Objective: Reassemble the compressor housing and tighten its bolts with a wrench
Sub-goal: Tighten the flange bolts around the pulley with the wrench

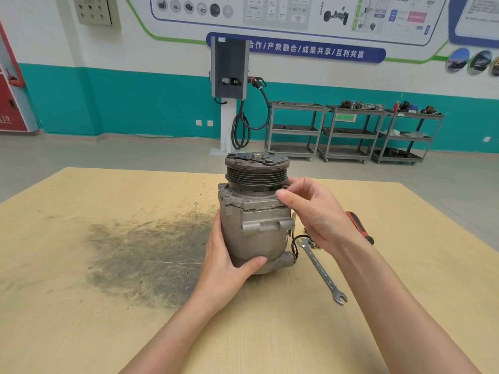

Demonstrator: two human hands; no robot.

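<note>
Upright on the desk (108,333) stands one compressor (255,211), the left hand (229,268) with fingers wrapped round its lower body, the right hand (314,211) with fingers pinched together at its upper flange, one wrench (322,271) and one red-handled screwdriver (360,226) lying just beside, three carts (351,130) behind.

One compressor (255,211) stands on the worktop (108,319), with one wrench (322,271) and one red-handled tool (360,227) lying toward the worktop's right edge. Two hands are in view, left (229,268) and right (316,214). Three shelf carts (351,130) stand along the far wall.
</note>
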